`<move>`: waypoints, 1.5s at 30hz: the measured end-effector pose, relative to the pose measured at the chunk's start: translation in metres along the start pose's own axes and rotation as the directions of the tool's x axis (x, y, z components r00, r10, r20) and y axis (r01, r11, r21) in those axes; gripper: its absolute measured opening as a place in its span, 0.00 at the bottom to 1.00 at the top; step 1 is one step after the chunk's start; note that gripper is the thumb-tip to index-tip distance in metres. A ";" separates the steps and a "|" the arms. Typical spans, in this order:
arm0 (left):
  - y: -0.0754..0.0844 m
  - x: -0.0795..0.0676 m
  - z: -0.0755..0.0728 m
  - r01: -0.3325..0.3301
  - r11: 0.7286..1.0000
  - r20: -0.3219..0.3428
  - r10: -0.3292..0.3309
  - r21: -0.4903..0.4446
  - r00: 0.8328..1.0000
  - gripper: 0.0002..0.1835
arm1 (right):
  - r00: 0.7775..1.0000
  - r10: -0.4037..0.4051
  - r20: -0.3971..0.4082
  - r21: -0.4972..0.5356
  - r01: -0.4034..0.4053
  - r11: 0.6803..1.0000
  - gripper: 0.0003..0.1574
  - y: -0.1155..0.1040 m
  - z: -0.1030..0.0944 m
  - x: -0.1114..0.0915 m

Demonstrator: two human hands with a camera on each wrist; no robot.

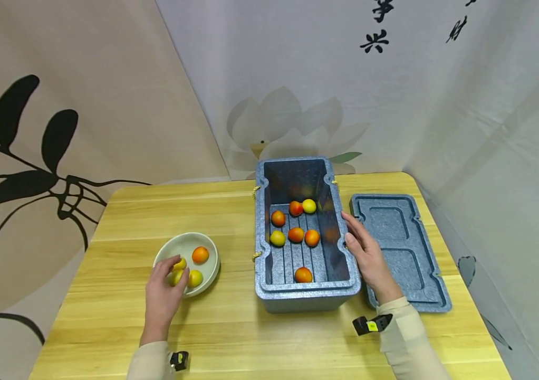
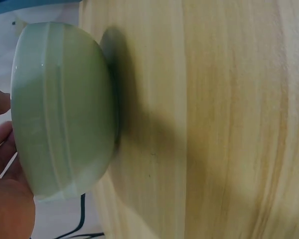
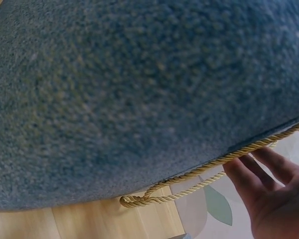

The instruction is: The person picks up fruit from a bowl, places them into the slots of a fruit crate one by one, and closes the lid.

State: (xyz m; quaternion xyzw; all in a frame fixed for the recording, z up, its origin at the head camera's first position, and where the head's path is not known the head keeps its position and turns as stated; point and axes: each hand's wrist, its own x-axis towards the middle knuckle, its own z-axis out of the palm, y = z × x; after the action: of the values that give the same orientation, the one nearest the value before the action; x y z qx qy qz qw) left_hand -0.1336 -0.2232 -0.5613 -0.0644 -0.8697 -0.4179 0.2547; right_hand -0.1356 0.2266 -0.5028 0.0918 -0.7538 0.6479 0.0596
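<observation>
My left hand (image 1: 165,293) reaches over the rim of a pale green bowl (image 1: 212,274), its thumb and fingers apart around a small yellow fruit (image 1: 180,263). Another yellow fruit (image 1: 195,278) and an orange fruit (image 1: 200,255) lie beside it in the bowl. The bowl wall (image 2: 65,114) hides the left fingertips in the left wrist view. My right hand (image 1: 369,258) rests with extended fingers against the right side of a speckled blue-grey box (image 1: 307,303). Near those fingers in the right wrist view runs the box's gold rope (image 3: 199,172). Several red-orange and yellow fruits (image 1: 296,235) lie inside the box.
A matching grey lid (image 1: 397,227) lies on the wooden table (image 1: 231,338) to the right of the box. Behind the table hangs a pale printed cloth (image 1: 298,68), close to the box's far end.
</observation>
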 end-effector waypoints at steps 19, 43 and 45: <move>0.005 -0.002 0.000 0.050 0.968 0.268 -0.117 0.246 0.956 0.14 | 1.000 -0.004 0.002 0.004 0.004 1.000 0.29 0.001 -0.001 -0.001; 0.012 0.017 -0.001 0.101 0.918 0.396 -0.263 0.385 0.880 0.19 | 1.000 0.016 -0.009 -0.003 -0.016 1.000 0.29 0.000 -0.002 -0.001; 0.011 0.017 -0.001 0.078 0.921 0.395 -0.238 0.382 0.887 0.18 | 1.000 0.020 -0.006 -0.008 -0.020 1.000 0.29 0.001 -0.002 -0.001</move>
State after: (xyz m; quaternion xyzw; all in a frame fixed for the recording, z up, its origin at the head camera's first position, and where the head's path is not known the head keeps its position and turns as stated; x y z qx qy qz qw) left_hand -0.1445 -0.2186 -0.5444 -0.0365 -0.9676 -0.2485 0.0267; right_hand -0.1352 0.2285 -0.5032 0.0821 -0.7571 0.6458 0.0557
